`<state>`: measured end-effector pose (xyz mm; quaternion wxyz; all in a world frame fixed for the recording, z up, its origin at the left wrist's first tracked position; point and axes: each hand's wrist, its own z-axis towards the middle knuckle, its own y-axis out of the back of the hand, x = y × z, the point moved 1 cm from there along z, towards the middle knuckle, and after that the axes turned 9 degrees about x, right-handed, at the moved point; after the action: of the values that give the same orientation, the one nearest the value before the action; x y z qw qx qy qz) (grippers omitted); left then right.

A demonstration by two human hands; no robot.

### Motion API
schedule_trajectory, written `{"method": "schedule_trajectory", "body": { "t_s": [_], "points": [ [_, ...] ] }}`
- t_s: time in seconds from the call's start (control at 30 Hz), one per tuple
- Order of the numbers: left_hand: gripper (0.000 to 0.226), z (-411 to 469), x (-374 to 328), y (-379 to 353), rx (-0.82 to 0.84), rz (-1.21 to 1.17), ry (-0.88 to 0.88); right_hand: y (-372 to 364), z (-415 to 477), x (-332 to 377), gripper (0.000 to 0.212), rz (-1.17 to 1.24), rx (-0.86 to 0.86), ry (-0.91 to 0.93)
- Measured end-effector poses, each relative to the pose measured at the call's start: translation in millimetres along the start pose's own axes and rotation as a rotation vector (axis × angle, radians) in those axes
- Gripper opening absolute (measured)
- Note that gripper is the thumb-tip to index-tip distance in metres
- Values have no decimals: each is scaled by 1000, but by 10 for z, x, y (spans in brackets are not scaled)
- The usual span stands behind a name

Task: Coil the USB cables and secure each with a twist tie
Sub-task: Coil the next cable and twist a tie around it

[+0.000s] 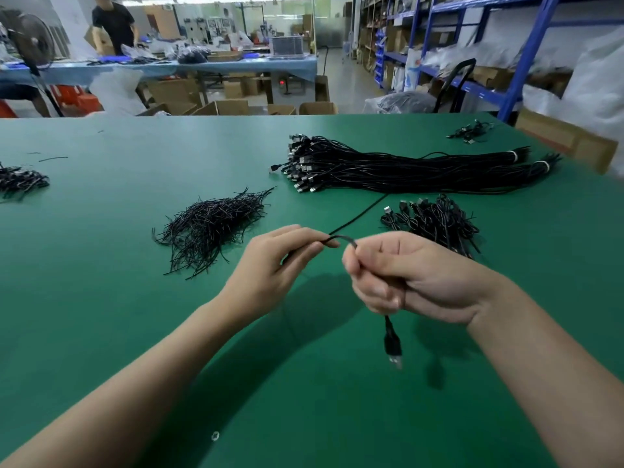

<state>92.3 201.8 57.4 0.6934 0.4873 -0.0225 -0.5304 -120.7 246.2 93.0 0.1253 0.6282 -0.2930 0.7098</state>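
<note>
Above the green table I hold one black USB cable between both hands. My left hand pinches it at a bend, and my right hand grips it in curled fingers. The cable's USB plug dangles below my right hand. Its other end trails back toward a big bundle of straight black USB cables. A loose heap of black twist ties lies left of my hands. Several coiled, tied cables are piled to the right.
Another small cable heap sits at the table's left edge and a few cables at the far right corner. Cardboard boxes, blue shelving and a person at a distant table lie beyond.
</note>
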Motion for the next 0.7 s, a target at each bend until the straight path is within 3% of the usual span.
{"method": "schedule_trajectory", "body": {
  "t_s": [0.07,0.17,0.3,0.37,0.5,0.6,0.7],
  "points": [
    [16,33,-27,-153,9,-26,42,-14,84,-8,20,152,-82,131],
    [29,60,-75,-344,99,-47,126,7,168,-8,15,258,-216,227],
    [17,10,-206,-415,246,33,107,103,177,9,16,182,-430,335],
    [13,-36,-268,-409,303,71,111,126,166,5,19,77,-527,354],
    [29,-51,-456,-326,386,234,117,84,188,-35,25,-145,-632,335],
    [34,-24,-579,-170,432,429,111,73,160,-2,26,-584,-728,279],
    [32,9,-672,48,381,504,93,73,112,7,23,-950,-687,167]
  ]
}}
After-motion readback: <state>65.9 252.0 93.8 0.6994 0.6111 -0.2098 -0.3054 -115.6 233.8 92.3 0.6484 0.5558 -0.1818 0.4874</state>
